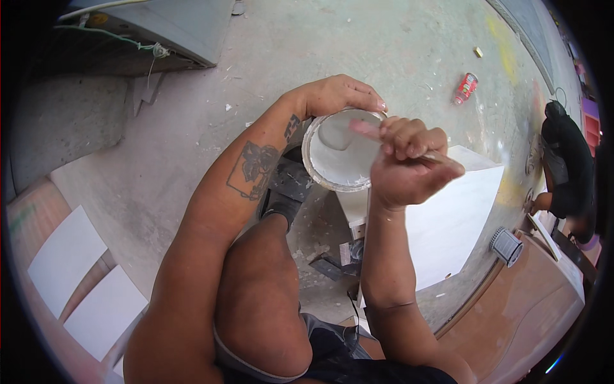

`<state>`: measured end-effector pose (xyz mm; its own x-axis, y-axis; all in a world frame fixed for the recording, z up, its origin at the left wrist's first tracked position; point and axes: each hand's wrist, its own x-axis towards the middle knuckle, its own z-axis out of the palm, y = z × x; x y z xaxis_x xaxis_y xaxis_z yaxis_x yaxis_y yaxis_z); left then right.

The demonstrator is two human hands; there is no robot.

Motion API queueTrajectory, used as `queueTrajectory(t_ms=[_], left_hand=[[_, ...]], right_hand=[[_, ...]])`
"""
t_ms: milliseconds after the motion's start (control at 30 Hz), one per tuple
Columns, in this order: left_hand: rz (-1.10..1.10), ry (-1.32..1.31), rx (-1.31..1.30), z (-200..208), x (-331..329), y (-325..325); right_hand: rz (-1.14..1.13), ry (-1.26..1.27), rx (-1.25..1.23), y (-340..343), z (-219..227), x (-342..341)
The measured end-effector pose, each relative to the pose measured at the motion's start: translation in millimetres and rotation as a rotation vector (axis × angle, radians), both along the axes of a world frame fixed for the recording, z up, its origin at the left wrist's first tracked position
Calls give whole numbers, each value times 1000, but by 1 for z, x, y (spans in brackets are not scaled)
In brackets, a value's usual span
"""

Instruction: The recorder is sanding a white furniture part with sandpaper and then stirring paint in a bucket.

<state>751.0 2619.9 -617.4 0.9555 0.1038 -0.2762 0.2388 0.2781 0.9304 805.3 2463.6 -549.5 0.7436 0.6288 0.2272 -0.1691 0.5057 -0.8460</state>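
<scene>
A round white bucket (309, 157) with a smeared rim stands in front of me, its opening toward me. White paste (339, 165) lies inside it. Curled over the far rim, my left hand (342, 95) holds the bucket, with the fingertips partly hidden. My right hand (412, 163) is closed round a flat, stick-like tool (366, 129) with a pinkish end, held above the bucket's right side. The tool's exact kind is unclear. Its other end passes beneath my thumb.
A white panel (451, 221) lies right of the bucket. Other white panels (67, 262) are at lower left. A red can (465, 88) lies on the concrete floor. At right are a small tub (507, 247), a brown board (511, 304) and another person (566, 160). A grey cabinet (173, 32) stands upper left.
</scene>
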Motion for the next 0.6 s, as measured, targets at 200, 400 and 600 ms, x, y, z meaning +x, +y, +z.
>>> queueTrajectory(t_ms=[200, 400, 600], left_hand=[[26, 92, -19, 2, -4, 10], [54, 88, -103, -3, -3, 10], [34, 83, -35, 1, -2, 11]], right_hand=[[-13, -207, -503, -38, -24, -21], [75, 15, -242, -7, 30, -4], [123, -213, -514, -28, -25, -12]])
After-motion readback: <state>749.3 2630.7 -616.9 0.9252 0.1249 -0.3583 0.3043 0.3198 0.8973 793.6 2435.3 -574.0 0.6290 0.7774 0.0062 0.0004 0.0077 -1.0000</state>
